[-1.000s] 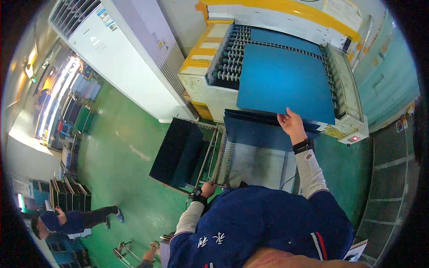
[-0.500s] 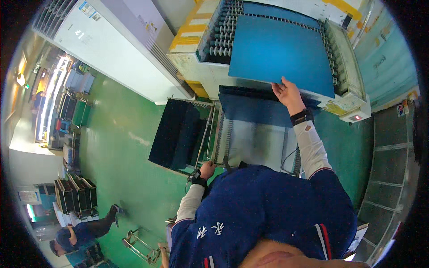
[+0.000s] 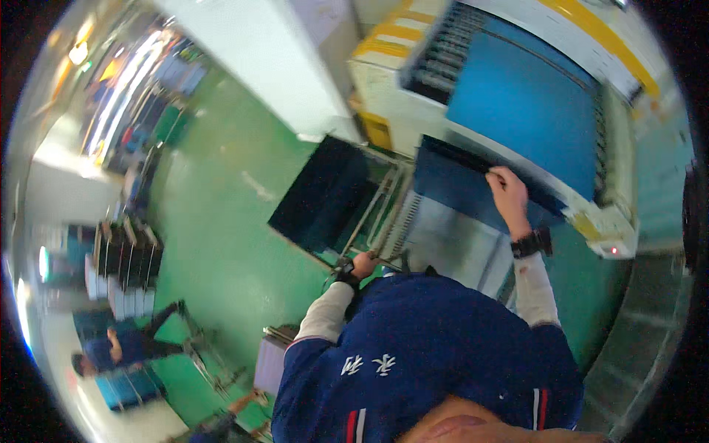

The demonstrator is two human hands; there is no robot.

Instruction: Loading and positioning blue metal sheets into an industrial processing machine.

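Observation:
My left hand (image 3: 363, 264) is wrapped round the near end of a metal rack frame (image 3: 391, 214). Next to it, on the left, stands a rack of dark panels (image 3: 317, 188). My right hand (image 3: 511, 199) hangs over a dark blue panel (image 3: 454, 181) standing in the slotted rack in front of me; its fingers look bent but are blurred, so contact with the panel's upper edge is uncertain. Just beyond that hand, a bright blue sheet (image 3: 528, 103) lies flat on the roller conveyor (image 3: 450, 55). Black bands sit on both wrists.
A white cabinet (image 3: 258, 59) stands at the far left of the conveyor machine (image 3: 384, 81). Grey panelling (image 3: 642, 332) lines the right side. On the left, a person (image 3: 125, 347) is near stacked racks (image 3: 129, 255); another person's arm (image 3: 240, 404) shows at the lower left.
My right hand has drawn back from the blue sheet's near edge to above the panels in the rack. My left hand keeps its hold on the frame. The whole view has swung.

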